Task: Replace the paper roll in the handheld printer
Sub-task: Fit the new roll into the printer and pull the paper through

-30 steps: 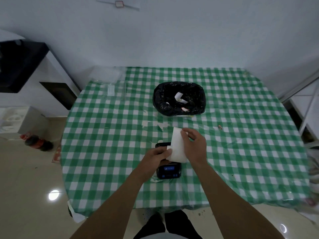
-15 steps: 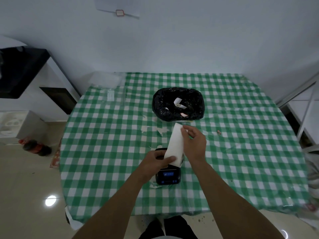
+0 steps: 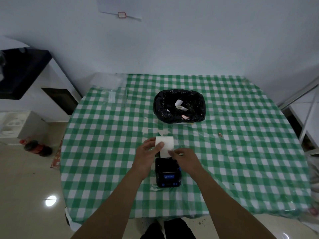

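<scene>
A black handheld printer [image 3: 168, 173] with a small blue screen lies on the green checked table [image 3: 241, 161] near the front edge. A white strip of paper [image 3: 164, 145] comes out of its far end and lies flat toward the bin. My left hand [image 3: 146, 156] pinches the paper's left edge with thumb on top. My right hand [image 3: 184, 160] rests on the printer's far right corner, its fingertips on the paper's near right edge. The roll itself is hidden inside the printer.
A bin lined with a black bag [image 3: 179, 106] holds paper scraps behind the printer. Clear plastic packaging [image 3: 112, 88] lies at the far left corner. Torn white bits [image 3: 155, 131] lie between bin and printer. A cola bottle [image 3: 37, 148] lies on the floor left.
The paper strip, earlier held up and slanted by my right hand, now lies flat beyond the printer. My right hand dropped to the printer's far corner; my left hand shifted onto the paper's left edge.
</scene>
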